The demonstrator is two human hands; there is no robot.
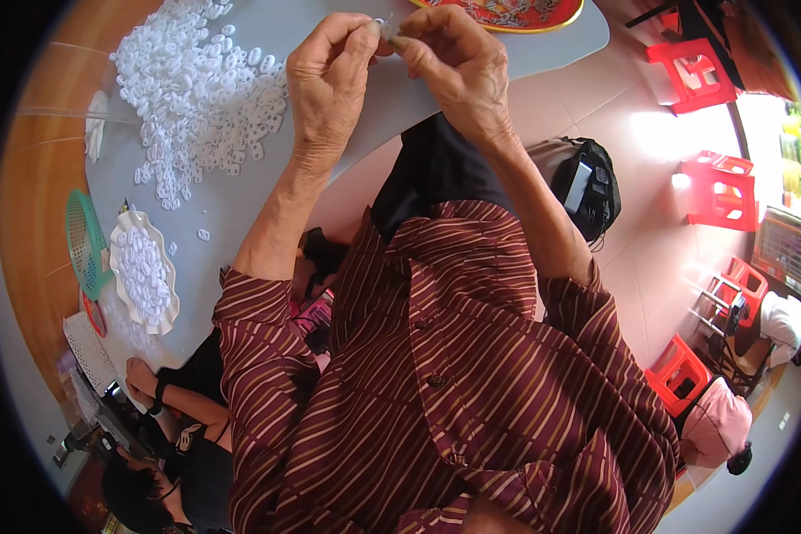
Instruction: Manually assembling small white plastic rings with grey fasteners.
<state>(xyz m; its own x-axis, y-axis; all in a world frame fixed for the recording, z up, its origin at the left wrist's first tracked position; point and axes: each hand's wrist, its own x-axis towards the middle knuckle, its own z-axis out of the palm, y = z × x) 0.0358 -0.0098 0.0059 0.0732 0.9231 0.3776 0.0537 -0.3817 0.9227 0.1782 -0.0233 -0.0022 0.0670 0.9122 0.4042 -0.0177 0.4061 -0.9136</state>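
Observation:
Both my hands meet over the far edge of the grey table (249, 209). My left hand (329, 84) pinches a small whitish piece (386, 25) between thumb and finger; its exact kind is too small to make out. Fingertips of my right hand (458, 76) close at the same piece from the other side, and whatever they grip is hidden. Left of my left hand spreads a large heap of small white oval plastic parts with holes (187, 98). Just beyond my right hand sits a red tray with a yellow rim (529, 32), holding many small metal pieces.
A white scalloped dish (173, 298) of similar parts stands at the left, beside a green basket (84, 236). Another person's hand (142, 378) rests near the table's lower left edge. On the floor at right are a black bag (592, 200) and red stools (721, 196); two people sit farther off.

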